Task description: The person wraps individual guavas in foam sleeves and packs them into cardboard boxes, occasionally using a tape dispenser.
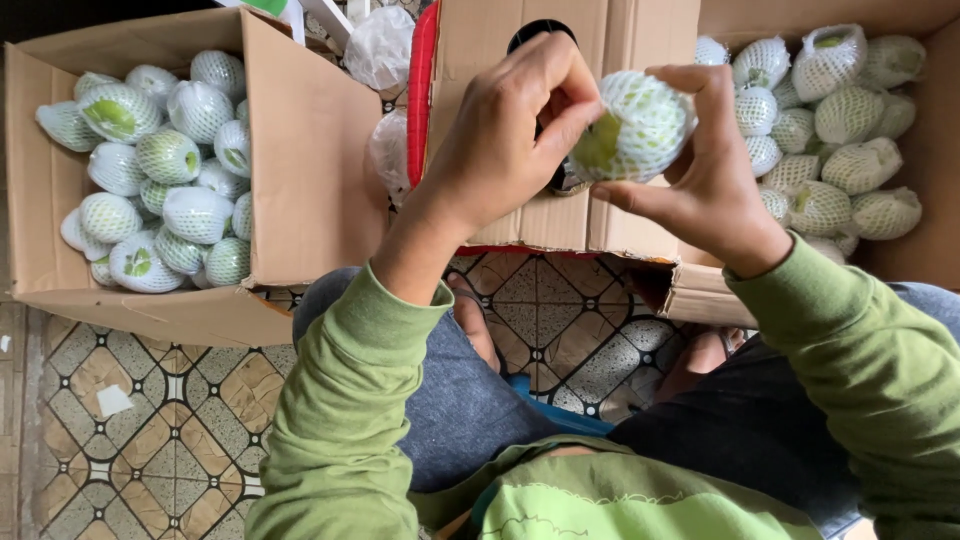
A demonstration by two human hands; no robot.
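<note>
A green fruit (pixel 635 130) in a white foam net sleeve is held up in front of me, above a closed cardboard box (pixel 520 120). My right hand (pixel 715 180) cups it from the right and below. My left hand (pixel 505 135) pinches the net at the fruit's left edge with fingertips. A cardboard box (pixel 300 150) at the left holds several netted and plastic-wrapped green fruits (pixel 165 155). Another box (pixel 935 150) at the right holds several netted fruits (pixel 830 120).
I sit with knees apart in grey trousers and green sleeves over a patterned tile floor (pixel 130 430). My sandalled feet (pixel 470 320) rest on the tiles. Clear plastic bags (pixel 380 45) lie between the left box and the middle box.
</note>
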